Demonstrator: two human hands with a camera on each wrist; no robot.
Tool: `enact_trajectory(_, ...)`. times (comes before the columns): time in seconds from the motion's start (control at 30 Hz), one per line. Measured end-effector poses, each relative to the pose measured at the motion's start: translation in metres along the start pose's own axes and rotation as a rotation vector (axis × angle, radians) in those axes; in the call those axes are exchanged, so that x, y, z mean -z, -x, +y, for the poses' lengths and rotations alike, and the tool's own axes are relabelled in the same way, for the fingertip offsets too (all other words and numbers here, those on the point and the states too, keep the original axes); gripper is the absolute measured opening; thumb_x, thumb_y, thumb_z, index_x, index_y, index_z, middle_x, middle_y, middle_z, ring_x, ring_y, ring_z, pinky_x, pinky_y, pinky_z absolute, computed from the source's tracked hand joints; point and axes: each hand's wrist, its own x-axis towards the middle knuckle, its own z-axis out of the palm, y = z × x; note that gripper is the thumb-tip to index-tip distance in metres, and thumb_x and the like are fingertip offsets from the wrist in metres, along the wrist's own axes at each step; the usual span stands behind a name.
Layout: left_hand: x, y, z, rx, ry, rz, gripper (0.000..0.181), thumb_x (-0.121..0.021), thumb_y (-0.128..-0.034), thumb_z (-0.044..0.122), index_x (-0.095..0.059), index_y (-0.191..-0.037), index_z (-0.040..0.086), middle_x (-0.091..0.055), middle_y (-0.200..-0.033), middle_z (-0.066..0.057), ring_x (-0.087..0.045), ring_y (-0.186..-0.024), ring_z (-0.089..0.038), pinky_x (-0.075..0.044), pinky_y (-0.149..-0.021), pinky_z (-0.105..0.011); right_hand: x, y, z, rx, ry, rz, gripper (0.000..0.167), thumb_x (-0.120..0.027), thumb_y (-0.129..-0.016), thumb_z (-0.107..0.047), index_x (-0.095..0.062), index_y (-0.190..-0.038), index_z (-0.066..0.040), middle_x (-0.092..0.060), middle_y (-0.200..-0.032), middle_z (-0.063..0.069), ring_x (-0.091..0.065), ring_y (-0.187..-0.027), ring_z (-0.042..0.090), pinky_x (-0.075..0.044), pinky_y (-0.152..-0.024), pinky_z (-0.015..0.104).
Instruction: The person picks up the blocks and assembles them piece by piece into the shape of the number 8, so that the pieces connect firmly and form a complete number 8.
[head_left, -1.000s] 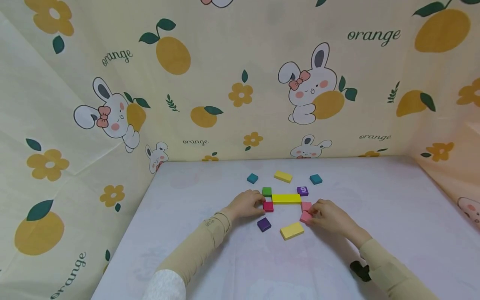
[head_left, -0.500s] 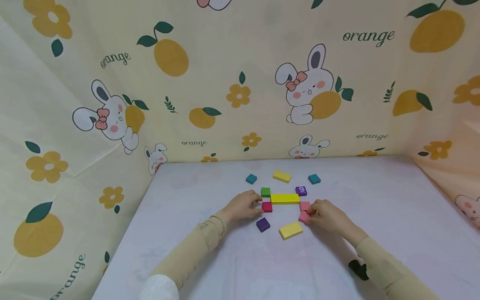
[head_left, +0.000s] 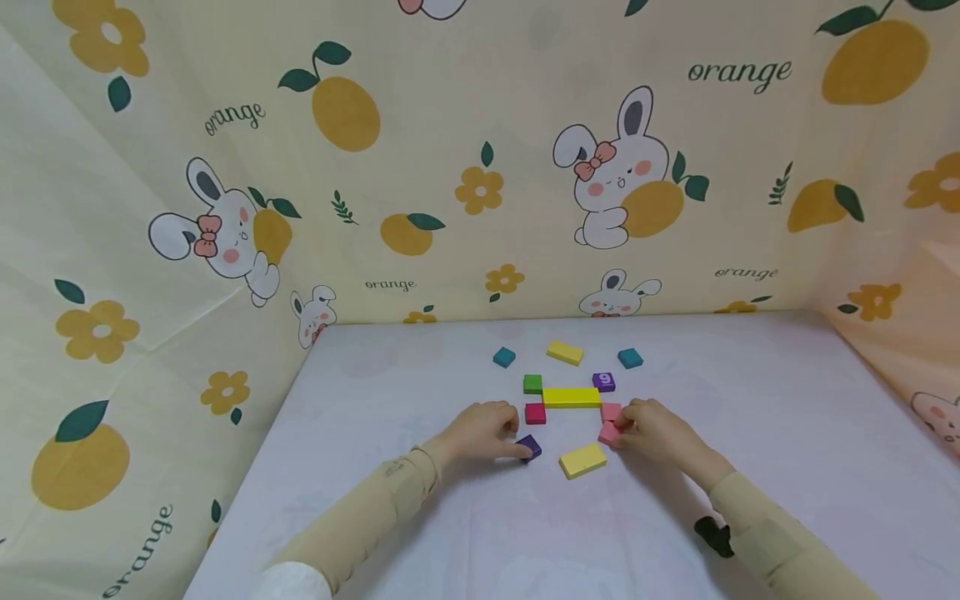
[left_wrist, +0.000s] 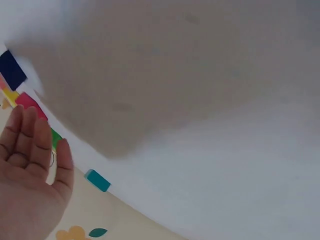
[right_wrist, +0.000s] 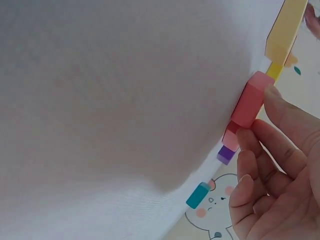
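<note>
My left hand (head_left: 480,432) is at the dark purple block (head_left: 533,445), its thumb over the block's near left side. In the left wrist view its fingers (left_wrist: 41,145) look fairly straight, the thumb is hidden, and the dark block (left_wrist: 12,71) lies beyond them. With thumb and fingertips, my right hand (head_left: 662,433) pinches a pink block (head_left: 607,433), seen larger as a block (right_wrist: 248,102) in the right wrist view. Just behind it lies a second pink block (head_left: 611,411). A long yellow block (head_left: 572,398) spans between that one and the red block (head_left: 536,414).
A green block (head_left: 532,383) and a purple block marked 9 (head_left: 603,382) lie behind the long yellow one. Farther back are a left teal block (head_left: 504,357), a pale yellow block (head_left: 565,352) and a right teal block (head_left: 630,357). Another pale yellow block (head_left: 582,461) lies in front.
My left hand has left the red block and come nearer me, its thumb now on the dark purple block. The right hand stays at the pink block.
</note>
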Motion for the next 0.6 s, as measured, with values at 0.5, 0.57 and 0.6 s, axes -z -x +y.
enact_trajectory(0.5,-0.0092,0.0067,-0.0025,-0.003,0.019,0.029,0.034,-0.070,-0.0766,0.050,-0.056,-0.086,0.020,-0.050,-0.076,0.010,-0.045,-0.070,-0.005,-0.035,-0.063,-0.020,0.0028,-0.0014,-0.0009,-0.008,0.016,-0.016,0.020,-0.073,-0.078,-0.015,-0.069,-0.094,-0.004,-0.064,-0.084,0.003,-0.053,-0.079,0.016,-0.053,-0.078,0.037)
enact_trajectory(0.57,-0.0101,0.0059,-0.0015,-0.003,0.027,0.028,0.030,-0.069,-0.0783,0.047,-0.056,-0.085,0.020,-0.052,-0.077,0.011,-0.046,-0.071,-0.004,-0.036,-0.064,-0.020,0.0027,-0.0014,-0.0015,-0.007,0.018,-0.014,0.019,-0.073,-0.078,-0.015,-0.069,-0.094,-0.004,-0.064,-0.084,0.003,-0.053,-0.079,0.016,-0.053,-0.078,0.037)
enact_trajectory(0.6,-0.0107,0.0053,-0.0012,0.000,0.030,0.026,0.029,-0.069,-0.0790,0.045,-0.057,-0.085,0.020,-0.052,-0.077,0.011,-0.046,-0.071,-0.004,-0.036,-0.065,-0.020,0.0026,-0.0013,-0.0017,-0.003,0.018,-0.013,0.019,-0.073,-0.078,-0.014,-0.069,-0.093,-0.003,-0.064,-0.084,0.003,-0.053,-0.078,0.016,-0.053,-0.077,0.037)
